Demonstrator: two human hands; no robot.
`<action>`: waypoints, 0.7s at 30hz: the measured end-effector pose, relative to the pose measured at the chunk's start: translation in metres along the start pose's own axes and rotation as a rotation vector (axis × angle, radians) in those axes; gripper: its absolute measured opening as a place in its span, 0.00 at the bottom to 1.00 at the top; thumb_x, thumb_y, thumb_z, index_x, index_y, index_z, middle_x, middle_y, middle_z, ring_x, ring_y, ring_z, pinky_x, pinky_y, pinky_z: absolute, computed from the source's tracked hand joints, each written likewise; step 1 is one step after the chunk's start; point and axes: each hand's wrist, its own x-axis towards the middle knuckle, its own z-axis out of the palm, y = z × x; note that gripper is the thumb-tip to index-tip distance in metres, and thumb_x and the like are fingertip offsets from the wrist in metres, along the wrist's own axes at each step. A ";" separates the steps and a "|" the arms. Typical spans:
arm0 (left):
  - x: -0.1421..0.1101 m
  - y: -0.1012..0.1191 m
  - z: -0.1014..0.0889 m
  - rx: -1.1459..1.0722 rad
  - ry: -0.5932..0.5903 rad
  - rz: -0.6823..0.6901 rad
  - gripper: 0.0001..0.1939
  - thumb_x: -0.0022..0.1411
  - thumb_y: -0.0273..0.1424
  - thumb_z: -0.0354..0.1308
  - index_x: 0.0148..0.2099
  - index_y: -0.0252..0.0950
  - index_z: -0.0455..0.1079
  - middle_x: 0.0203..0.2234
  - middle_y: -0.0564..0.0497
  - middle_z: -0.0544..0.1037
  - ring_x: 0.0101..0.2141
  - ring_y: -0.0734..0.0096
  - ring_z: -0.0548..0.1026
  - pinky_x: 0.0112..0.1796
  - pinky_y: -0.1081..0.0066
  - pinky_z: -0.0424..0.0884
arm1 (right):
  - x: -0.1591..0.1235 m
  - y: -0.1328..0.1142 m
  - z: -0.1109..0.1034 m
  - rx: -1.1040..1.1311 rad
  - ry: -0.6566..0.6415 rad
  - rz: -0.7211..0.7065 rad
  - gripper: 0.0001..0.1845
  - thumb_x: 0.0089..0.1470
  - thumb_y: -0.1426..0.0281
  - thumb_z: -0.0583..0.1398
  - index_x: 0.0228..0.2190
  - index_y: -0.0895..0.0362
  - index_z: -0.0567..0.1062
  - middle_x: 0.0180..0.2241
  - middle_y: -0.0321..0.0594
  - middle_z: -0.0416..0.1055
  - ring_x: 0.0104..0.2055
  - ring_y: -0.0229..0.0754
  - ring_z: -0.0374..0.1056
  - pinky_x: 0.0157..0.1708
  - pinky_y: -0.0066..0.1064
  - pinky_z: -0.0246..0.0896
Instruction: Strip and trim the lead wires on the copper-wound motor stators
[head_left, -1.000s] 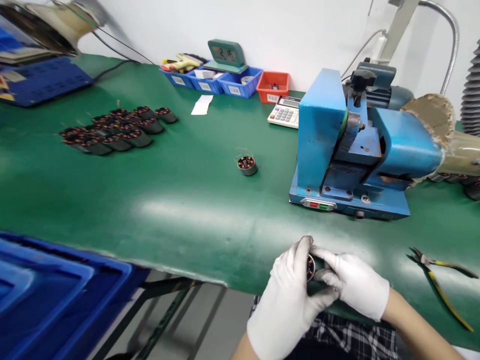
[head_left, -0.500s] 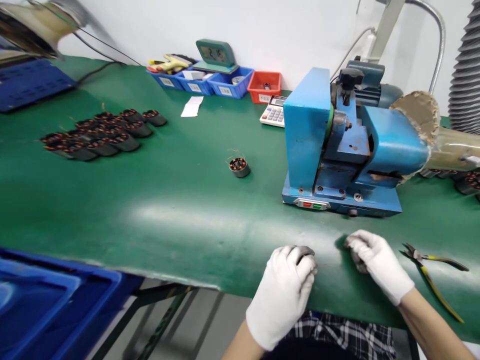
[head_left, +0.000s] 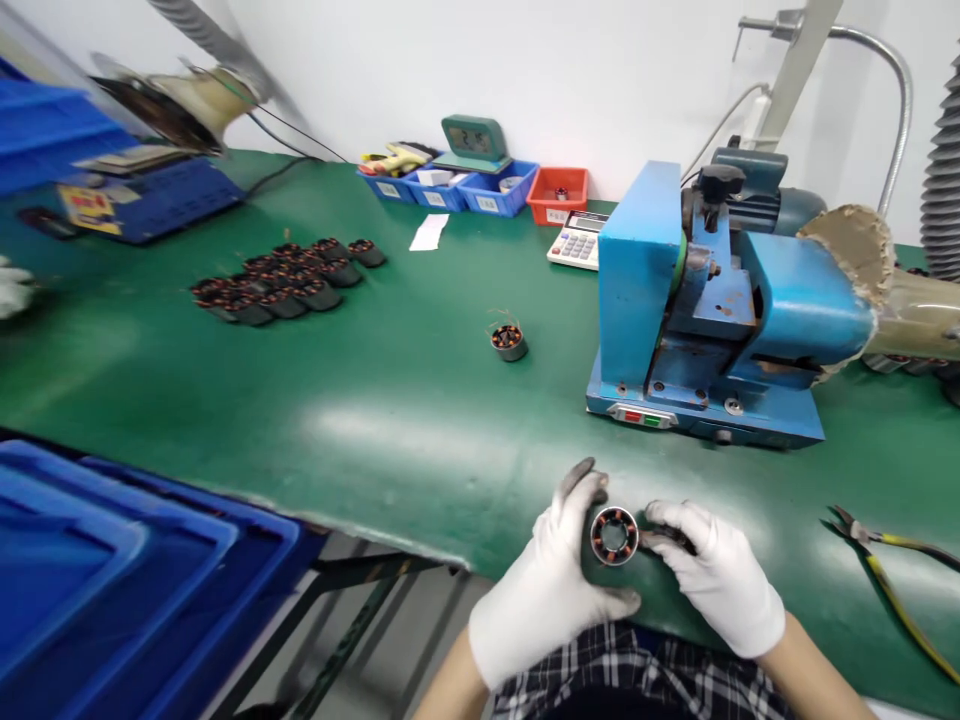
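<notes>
A round motor stator [head_left: 615,536] with copper windings and a metal outer ring lies between my hands, its open face up. My left hand [head_left: 551,575], in a white glove with dark fingertips, curves around its left side. Thumb and forefinger are spread, with gaps between them and the ring. On the other side my right hand [head_left: 709,570], also gloved, pinches at the stator's right edge. Copper-coloured wire shows between its fingertips and the ring, partly hidden by the fingers.
Another stator [head_left: 509,342] with loose wires stands mid-table. A blue machine [head_left: 637,280] is behind my hands, cutting pliers [head_left: 862,535] to the right. Grouped stators [head_left: 281,285] stand left, small bins [head_left: 487,190] and a calculator [head_left: 577,240] at the back, blue crates [head_left: 187,540] below the table edge.
My left hand was closed and has spread its fingers, showing the stator. My right hand has moved left, up to it. The view has swung left.
</notes>
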 end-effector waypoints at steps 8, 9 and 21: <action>0.004 -0.006 0.000 0.145 0.109 0.037 0.45 0.34 0.30 0.71 0.56 0.37 0.58 0.56 0.40 0.64 0.54 0.47 0.63 0.52 0.48 0.61 | 0.003 0.000 0.004 0.215 0.018 0.095 0.08 0.58 0.72 0.55 0.34 0.55 0.75 0.27 0.38 0.72 0.29 0.38 0.71 0.31 0.26 0.68; 0.006 -0.004 0.004 0.134 0.135 0.079 0.40 0.35 0.31 0.71 0.53 0.38 0.62 0.53 0.42 0.67 0.53 0.48 0.64 0.52 0.48 0.62 | 0.004 0.000 0.004 0.208 0.035 0.101 0.09 0.58 0.71 0.55 0.33 0.55 0.76 0.26 0.38 0.71 0.28 0.38 0.70 0.30 0.26 0.67; -0.014 0.034 -0.003 -0.542 0.219 0.362 0.20 0.44 0.15 0.62 0.35 0.44 0.69 0.36 0.57 0.73 0.37 0.72 0.75 0.42 0.73 0.73 | 0.025 -0.049 -0.043 0.587 -0.136 0.561 0.10 0.46 0.69 0.55 0.17 0.57 0.67 0.18 0.33 0.59 0.19 0.35 0.60 0.20 0.26 0.56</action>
